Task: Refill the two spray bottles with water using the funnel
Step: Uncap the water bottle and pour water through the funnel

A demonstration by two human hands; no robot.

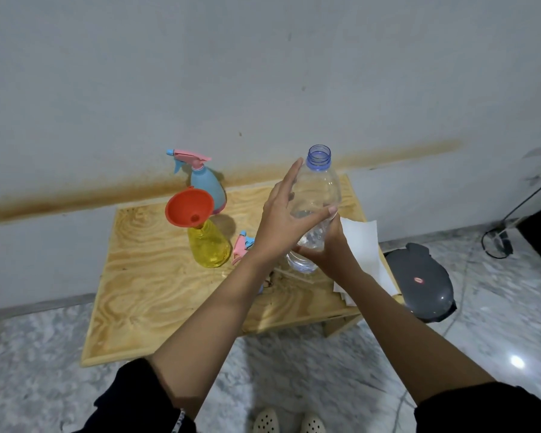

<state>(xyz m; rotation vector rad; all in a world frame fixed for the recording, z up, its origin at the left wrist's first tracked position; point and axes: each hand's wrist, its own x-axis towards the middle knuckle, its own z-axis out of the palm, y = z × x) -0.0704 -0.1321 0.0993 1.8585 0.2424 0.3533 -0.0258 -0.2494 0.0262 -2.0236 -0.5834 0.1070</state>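
Plywood table (144, 276) by stained wall (263, 73), marble floor (497, 307); right fingers (303, 249) grip clear bottle (320, 182), left fingers (291, 173) spread wide.

Plain home room here: stained painted wall (263, 73) beyond the left hand (281, 220), low plywood table (138, 276) beneath it, marbled floor tiles (294, 370).

yellow bottle (208, 245) (see-through), red funnel (189, 208)

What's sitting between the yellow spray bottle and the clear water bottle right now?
A detached pink-and-blue spray head lies on the table there, partly hidden by the left hand, as the head view shows.
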